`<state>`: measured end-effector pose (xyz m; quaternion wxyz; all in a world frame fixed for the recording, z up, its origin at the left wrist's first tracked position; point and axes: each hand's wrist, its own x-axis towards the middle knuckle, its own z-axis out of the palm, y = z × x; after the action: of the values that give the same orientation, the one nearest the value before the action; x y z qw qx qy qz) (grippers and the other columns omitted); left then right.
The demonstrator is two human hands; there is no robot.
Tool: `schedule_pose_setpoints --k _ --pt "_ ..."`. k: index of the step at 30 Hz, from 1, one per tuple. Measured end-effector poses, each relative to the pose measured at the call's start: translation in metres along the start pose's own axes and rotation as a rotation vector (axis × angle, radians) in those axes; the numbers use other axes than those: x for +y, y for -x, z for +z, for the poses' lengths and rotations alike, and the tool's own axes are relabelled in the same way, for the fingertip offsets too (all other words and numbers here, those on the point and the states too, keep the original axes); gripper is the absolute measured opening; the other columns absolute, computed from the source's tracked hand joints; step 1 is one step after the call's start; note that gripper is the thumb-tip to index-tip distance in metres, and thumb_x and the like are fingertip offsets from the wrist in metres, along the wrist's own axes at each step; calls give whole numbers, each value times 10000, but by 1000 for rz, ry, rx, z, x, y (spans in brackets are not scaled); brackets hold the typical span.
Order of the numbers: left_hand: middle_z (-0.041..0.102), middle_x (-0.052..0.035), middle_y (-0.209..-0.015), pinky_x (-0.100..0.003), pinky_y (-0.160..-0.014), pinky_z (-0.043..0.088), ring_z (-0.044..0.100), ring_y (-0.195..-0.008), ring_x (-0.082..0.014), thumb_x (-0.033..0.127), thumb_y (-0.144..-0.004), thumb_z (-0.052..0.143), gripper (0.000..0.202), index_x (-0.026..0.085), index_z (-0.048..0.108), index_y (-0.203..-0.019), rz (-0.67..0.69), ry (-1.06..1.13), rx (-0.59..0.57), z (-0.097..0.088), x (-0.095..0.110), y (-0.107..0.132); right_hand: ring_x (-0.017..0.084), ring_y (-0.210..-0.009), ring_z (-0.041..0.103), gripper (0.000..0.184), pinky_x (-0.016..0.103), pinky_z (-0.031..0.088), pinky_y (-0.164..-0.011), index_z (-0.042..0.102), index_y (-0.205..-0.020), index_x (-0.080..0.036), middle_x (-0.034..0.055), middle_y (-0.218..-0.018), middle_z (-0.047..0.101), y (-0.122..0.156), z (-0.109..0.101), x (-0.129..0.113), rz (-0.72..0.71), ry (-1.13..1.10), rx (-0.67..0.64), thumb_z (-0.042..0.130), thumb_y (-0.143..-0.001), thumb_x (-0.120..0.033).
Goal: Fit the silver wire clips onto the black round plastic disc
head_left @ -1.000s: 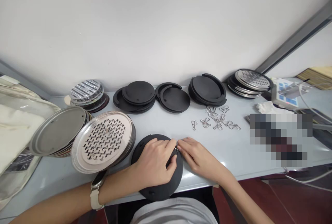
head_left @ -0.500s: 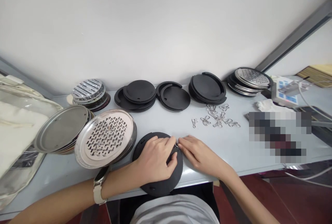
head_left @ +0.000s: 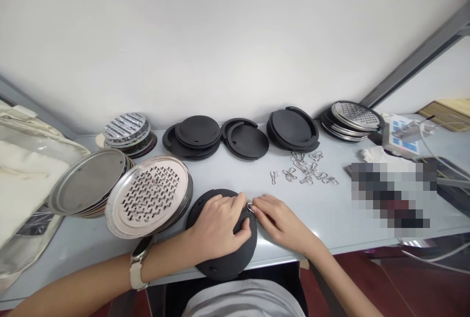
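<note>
A black round disc [head_left: 229,258] with small holes near its rim lies at the table's front edge. My left hand [head_left: 218,223] rests across it with curled fingers and holds it, the thumb over its right part. At the disc's right rim, my right hand [head_left: 276,216] pinches a small silver wire clip [head_left: 249,206]. Only a loop of this clip shows between the hands; whether it passes through a hole is hidden. Several loose wire clips [head_left: 307,168] lie behind my right hand.
Stacks of black discs [head_left: 198,131] stand along the wall. Left are a perforated metal grater plate [head_left: 152,194] on a stack, grey plates [head_left: 88,177] and ridged silver discs [head_left: 127,128]. Another grater stack [head_left: 354,119] and a power strip [head_left: 403,133] are at the right.
My right fingers have shifted slightly at the disc's rim, and more of the clip's loop shows. My left hand keeps its place on the disc. The view has tilted slightly.
</note>
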<state>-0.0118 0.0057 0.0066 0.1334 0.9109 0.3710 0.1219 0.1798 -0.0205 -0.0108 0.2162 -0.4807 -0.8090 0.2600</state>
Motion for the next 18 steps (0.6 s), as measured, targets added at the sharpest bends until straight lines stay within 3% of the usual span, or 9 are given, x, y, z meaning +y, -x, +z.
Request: schedule_pose_setpoints --k 8,18 --pt "633 -14 -855 -360 -749 415 605 -792 -214 257 -882 475 185 209 525 -1054 53 33 -1 -1 -1 1 171 -691 472 253 309 407 -670 449 -764 -198 14 -712 516 0 -1 -1 13 -14 0 342 -992 -177" --pt "608 -12 -818 -362 -740 415 578 -760 -207 261 -894 471 190 212 577 -1044 53 5 -10 0 -2 1 158 -644 439 253 302 384 -641 391 -721 -204 -8 -665 464 0 0 -1 -5 -1 -4 355 -965 -151"
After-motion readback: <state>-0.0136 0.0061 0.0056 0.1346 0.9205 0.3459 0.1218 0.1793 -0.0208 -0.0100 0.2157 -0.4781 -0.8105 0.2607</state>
